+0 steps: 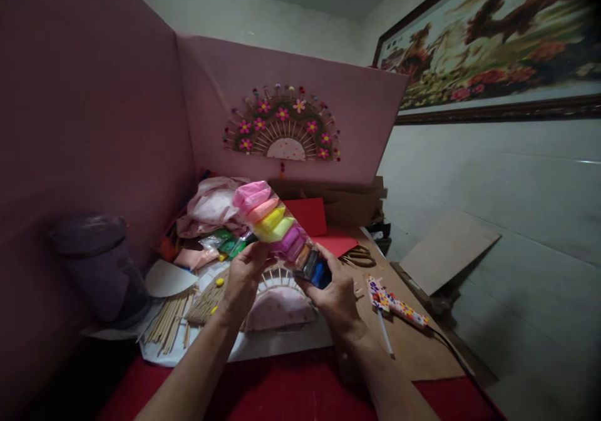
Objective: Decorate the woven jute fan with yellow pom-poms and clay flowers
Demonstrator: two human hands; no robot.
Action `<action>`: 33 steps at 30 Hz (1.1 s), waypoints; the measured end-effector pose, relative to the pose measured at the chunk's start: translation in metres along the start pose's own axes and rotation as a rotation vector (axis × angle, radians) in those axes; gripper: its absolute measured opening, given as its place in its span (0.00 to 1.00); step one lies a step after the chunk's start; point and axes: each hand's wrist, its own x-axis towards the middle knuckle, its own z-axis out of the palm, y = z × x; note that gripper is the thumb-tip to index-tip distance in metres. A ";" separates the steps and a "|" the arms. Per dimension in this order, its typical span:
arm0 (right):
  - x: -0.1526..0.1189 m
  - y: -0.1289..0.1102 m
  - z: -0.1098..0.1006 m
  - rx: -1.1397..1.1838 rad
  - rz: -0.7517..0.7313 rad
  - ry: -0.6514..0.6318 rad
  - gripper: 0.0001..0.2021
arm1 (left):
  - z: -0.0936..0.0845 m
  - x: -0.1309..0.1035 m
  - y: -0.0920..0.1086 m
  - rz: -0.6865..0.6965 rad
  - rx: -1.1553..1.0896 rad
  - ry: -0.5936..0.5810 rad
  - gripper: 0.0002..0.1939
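Both of my hands hold a clear pack of coloured modelling clay (286, 236) above the table. It is tilted, with pink, orange and yellow pieces at its upper left end and black and blue ones at its lower right end. My left hand (248, 277) is closed on its lower left side. At the lower right end, my right hand (335, 289) grips it with thumb and fingers. Beneath the pack lies a half-round fan craft (282, 308) with a pale spotted centre, thin sticks and brown cord, partly hidden by my hands and forearms.
Wooden sticks (169, 318) and a white card piece (169, 277) lie at left, near a dark container (101, 271). A flower-patterned glue gun (397, 305) and scissors (359, 256) rest on cardboard (422, 352) at right. A finished flowered fan (282, 114) hangs on the pink board behind.
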 end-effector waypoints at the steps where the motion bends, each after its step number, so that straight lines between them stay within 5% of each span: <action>1: 0.000 0.002 0.000 -0.032 -0.013 0.022 0.33 | -0.003 0.002 -0.001 0.018 0.025 0.059 0.13; 4: 0.000 0.005 0.002 -0.120 -0.079 0.067 0.32 | -0.011 0.009 -0.002 0.097 0.127 0.175 0.13; 14: -0.004 0.008 0.006 -0.385 -0.284 0.197 0.29 | -0.014 0.012 0.001 0.288 0.159 0.219 0.07; 16: -0.004 0.010 0.006 -0.454 -0.295 0.248 0.28 | -0.008 0.008 0.002 0.219 0.135 0.130 0.11; 19: -0.006 0.012 0.006 -0.538 -0.298 0.296 0.28 | 0.008 -0.006 0.006 -0.052 0.056 -0.162 0.18; 22: -0.009 0.009 0.006 -0.585 -0.352 0.307 0.26 | 0.022 -0.020 0.008 -0.192 -0.050 -0.301 0.13; 27: -0.017 -0.008 0.007 -0.594 -0.432 0.230 0.23 | 0.019 -0.020 0.007 -0.220 -0.101 -0.218 0.13; 33: -0.010 -0.009 0.001 -0.562 -0.302 0.047 0.32 | 0.001 -0.009 0.004 -0.237 -0.040 -0.106 0.18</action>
